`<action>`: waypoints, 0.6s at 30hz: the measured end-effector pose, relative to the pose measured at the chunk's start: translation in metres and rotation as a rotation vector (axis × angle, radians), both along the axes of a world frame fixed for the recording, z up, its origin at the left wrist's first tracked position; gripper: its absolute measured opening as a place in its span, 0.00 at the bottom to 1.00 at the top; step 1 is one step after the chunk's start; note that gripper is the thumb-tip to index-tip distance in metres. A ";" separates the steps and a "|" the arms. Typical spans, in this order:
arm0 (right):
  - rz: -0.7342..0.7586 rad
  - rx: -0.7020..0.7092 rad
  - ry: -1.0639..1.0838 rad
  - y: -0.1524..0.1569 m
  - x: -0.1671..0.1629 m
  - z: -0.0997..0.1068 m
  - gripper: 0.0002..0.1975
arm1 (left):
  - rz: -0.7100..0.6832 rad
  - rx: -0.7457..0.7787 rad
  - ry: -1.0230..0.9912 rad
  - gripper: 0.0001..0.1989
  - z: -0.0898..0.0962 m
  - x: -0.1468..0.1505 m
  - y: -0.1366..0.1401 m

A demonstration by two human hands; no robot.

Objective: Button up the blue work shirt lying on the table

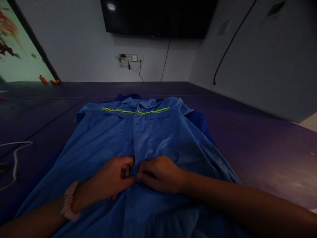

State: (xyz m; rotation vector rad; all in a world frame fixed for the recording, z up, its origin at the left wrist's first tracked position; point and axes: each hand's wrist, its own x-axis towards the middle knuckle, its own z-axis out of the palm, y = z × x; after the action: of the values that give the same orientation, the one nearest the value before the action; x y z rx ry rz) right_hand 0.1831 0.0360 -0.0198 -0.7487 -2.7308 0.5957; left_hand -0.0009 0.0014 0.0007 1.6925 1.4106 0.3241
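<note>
A blue short-sleeved work shirt (pixel 158 132) lies spread out with its collar away from me. A yellow-green stripe crosses its chest above two pockets. My left hand (pixel 120 175), with a pink scrunchie (pixel 70 201) at the wrist, pinches the shirt's front placket low on the body. Close against it, my right hand (pixel 160 174) grips the same placket edge from the other side. Between the fingertips shows a small shiny spot, perhaps a button (pixel 135 174); the fingers hide most of it. Darker blue cloth (pixel 199 124) sticks out from under the shirt.
The shirt rests on a dark purple surface (pixel 247 138). A white cable (pixel 16 162) curls at the left. Ahead, a wall carries a black television (pixel 158 18), sockets (pixel 131 58) and hanging cords. Small orange objects (pixel 43 79) sit at the far left edge.
</note>
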 end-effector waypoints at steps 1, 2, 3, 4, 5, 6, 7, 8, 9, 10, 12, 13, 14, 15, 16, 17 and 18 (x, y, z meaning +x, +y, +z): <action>-0.001 -0.001 -0.004 0.000 0.000 0.000 0.10 | 0.002 0.010 0.006 0.10 -0.001 0.000 0.000; -0.003 -0.001 -0.009 0.000 0.000 0.000 0.10 | 0.002 0.026 0.011 0.10 -0.002 0.000 0.000; -0.005 0.001 -0.013 0.000 0.000 0.000 0.10 | 0.002 0.044 0.014 0.10 -0.003 0.000 0.000; -0.005 0.002 -0.014 0.000 0.000 0.000 0.10 | 0.001 0.056 0.019 0.10 -0.003 0.000 0.000; -0.003 0.005 -0.011 0.000 0.000 -0.001 0.09 | -0.003 0.061 0.023 0.10 -0.004 0.000 0.000; -0.001 0.007 -0.006 0.000 0.000 -0.001 0.09 | -0.008 0.060 0.025 0.10 -0.004 0.000 0.000; 0.001 0.008 -0.001 0.001 0.000 -0.002 0.09 | -0.014 0.057 0.025 0.10 -0.004 0.000 0.001; 0.001 0.006 0.001 0.001 0.000 -0.002 0.09 | -0.019 0.053 0.024 0.10 -0.003 0.000 0.001; -0.001 0.004 -0.001 0.001 0.000 -0.003 0.09 | -0.022 0.050 0.024 0.10 -0.003 0.000 0.002; -0.004 0.002 -0.005 0.001 0.000 -0.002 0.10 | -0.024 0.049 0.023 0.10 -0.002 0.000 0.002; -0.006 0.000 -0.010 0.001 0.001 -0.002 0.10 | -0.024 0.040 0.026 0.10 -0.001 -0.001 0.002; -0.003 0.000 -0.006 0.001 0.001 -0.001 0.10 | -0.025 0.032 0.030 0.10 -0.001 -0.001 0.002; 0.002 0.001 -0.001 0.001 0.001 -0.001 0.10 | -0.028 0.027 0.033 0.10 0.000 -0.001 0.003; 0.007 0.000 0.004 0.001 0.001 -0.001 0.09 | -0.032 0.027 0.034 0.10 -0.001 -0.001 0.003; 0.010 -0.002 0.008 0.001 0.002 0.000 0.09 | -0.040 0.033 0.032 0.11 -0.001 -0.001 0.003; 0.011 -0.004 0.008 0.000 0.002 0.000 0.09 | -0.045 0.043 0.030 0.11 -0.002 -0.001 0.003; 0.009 -0.004 0.007 0.000 0.002 0.000 0.10 | -0.049 0.055 0.028 0.11 -0.002 -0.001 0.003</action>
State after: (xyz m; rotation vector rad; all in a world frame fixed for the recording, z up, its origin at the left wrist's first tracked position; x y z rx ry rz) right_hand 0.1849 0.0364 -0.0203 -0.7341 -2.7291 0.6047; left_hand -0.0018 0.0045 -0.0018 1.7794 1.3898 0.3159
